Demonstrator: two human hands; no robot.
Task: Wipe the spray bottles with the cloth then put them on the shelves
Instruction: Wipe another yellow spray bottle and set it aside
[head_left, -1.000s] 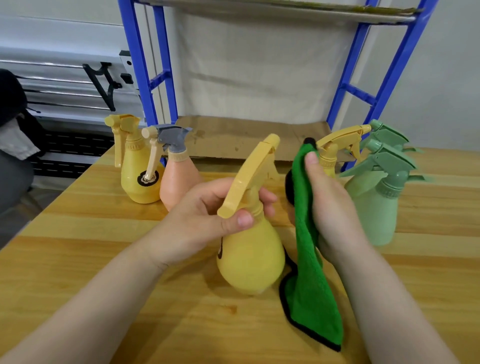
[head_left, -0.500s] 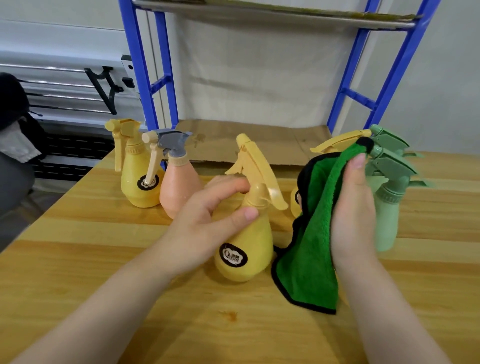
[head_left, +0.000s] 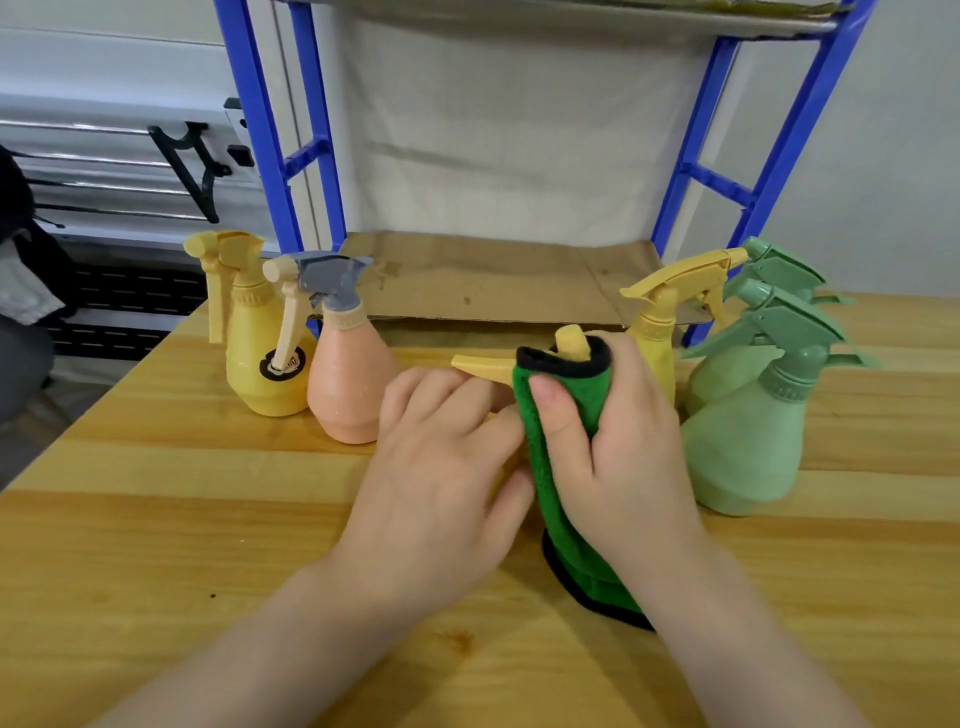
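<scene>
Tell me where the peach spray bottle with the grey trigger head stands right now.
In the head view, the peach spray bottle stands upright on the wooden table, left of centre, beside the yellow bottle on its left, just beyond the left hand.

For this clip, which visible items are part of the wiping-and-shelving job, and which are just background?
Part of the job:
- green cloth, gripped by the right hand
- yellow bottle being wiped, steadied by the left hand
- waiting bottles: yellow, peach, second yellow, two green
- blue shelf frame

Just lying about:
- black bracket on the wall
- cardboard sheet
</scene>
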